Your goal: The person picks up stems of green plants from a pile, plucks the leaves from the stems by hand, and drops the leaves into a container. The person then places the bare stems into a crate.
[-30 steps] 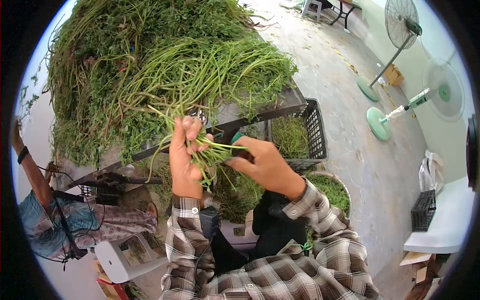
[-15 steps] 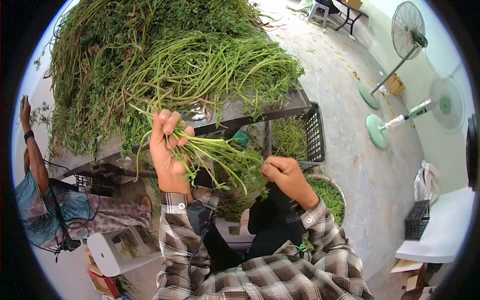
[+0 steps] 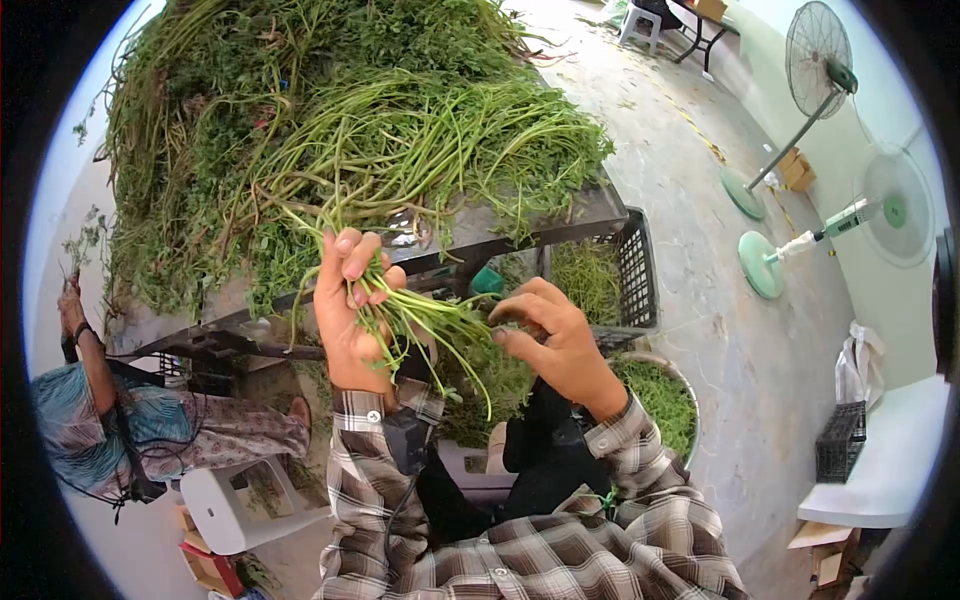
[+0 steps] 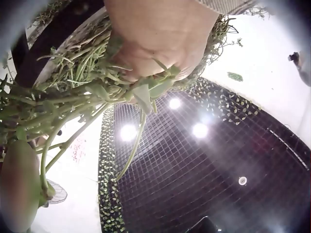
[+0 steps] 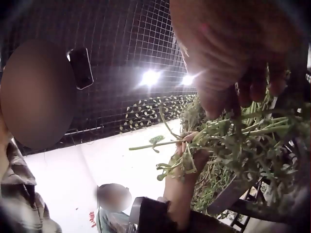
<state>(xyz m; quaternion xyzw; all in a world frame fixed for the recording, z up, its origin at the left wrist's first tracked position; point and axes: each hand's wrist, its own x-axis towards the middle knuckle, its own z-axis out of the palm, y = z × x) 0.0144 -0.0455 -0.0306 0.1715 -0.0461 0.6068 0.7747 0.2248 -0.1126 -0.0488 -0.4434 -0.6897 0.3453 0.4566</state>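
Observation:
Curled round a bunch of leafy green stems (image 3: 425, 312), my left hand (image 3: 352, 300) holds it upright in front of the table edge. The stems fan out to the right, and a few thin ends poke up above the fist. At the bunch's leafy right end, my right hand (image 3: 550, 338) has its thumb and fingers bent around the tips. In the left wrist view the stems (image 4: 63, 109) pass below the left hand (image 4: 155, 39). In the right wrist view the right hand (image 5: 238, 53) hangs over the leaves (image 5: 252, 150), its fingers partly in shadow.
A large heap of greens (image 3: 400, 140) covers the table (image 3: 500, 228). Below stand a black crate (image 3: 637, 270) and a round tub (image 3: 692, 395), both holding greens. Another person (image 3: 85, 410) is at the left by a white stool (image 3: 225, 510). Fans (image 3: 765, 265) stand at right.
My right hand first drew away to the right from the stems, fingers closed, then came back left to the leafy tips. The left hand kept its grip, shifting slightly left, then back right.

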